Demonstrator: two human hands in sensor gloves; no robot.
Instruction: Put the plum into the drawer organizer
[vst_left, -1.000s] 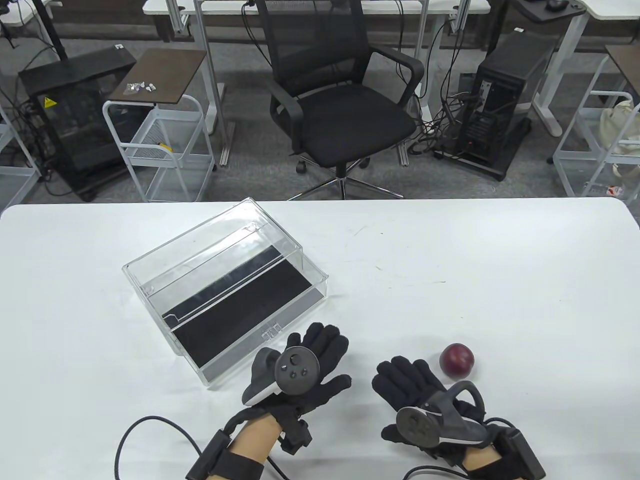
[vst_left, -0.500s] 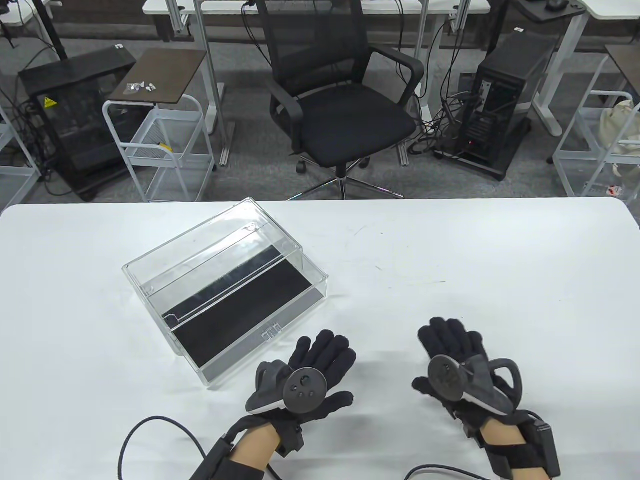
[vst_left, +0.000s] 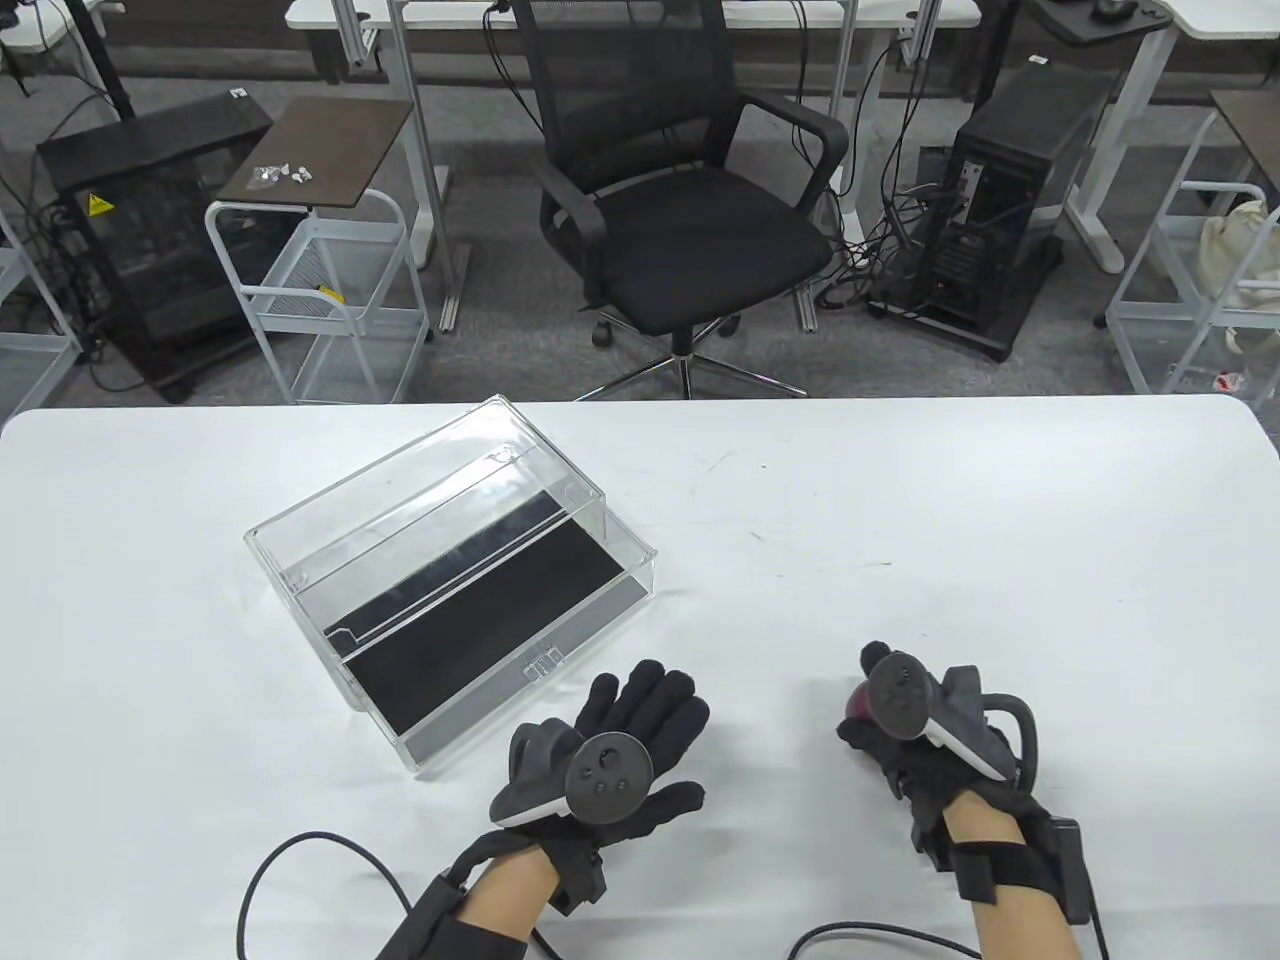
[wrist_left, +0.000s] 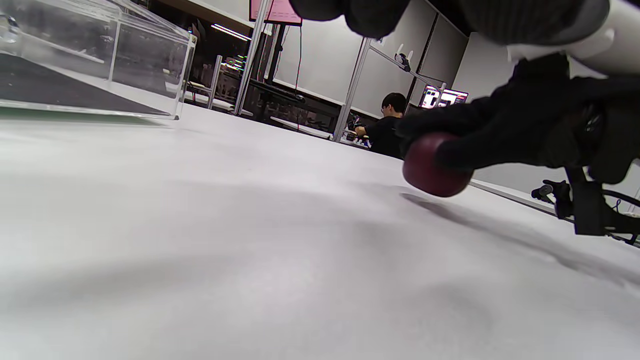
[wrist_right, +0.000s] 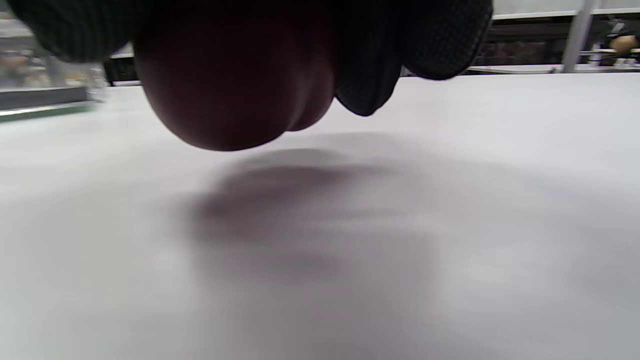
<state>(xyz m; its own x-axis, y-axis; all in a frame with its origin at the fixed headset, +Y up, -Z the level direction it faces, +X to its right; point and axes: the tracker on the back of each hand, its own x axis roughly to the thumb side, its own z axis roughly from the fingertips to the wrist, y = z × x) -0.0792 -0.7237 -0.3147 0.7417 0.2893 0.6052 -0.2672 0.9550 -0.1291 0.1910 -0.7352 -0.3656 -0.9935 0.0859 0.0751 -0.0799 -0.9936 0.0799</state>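
Observation:
The dark red plum (vst_left: 856, 704) is held in my right hand (vst_left: 885, 712), just above the white table near its front right. The left wrist view shows the plum (wrist_left: 434, 170) lifted off the surface with a shadow under it, and it fills the top of the right wrist view (wrist_right: 230, 85) between my fingers (wrist_right: 425, 45). The clear drawer organizer (vst_left: 450, 580), with a black liner and its drawer pulled out toward me, sits left of centre. My left hand (vst_left: 640, 715) rests flat and open on the table by the drawer's front corner.
The white table (vst_left: 900, 520) ends at a far edge with an office chair (vst_left: 680, 190) behind it. Cables (vst_left: 300, 870) trail from both wrists at the front edge.
My right hand moved right over the plum, closed around it and lifted it slightly. My left hand slid a little toward me and now lies still.

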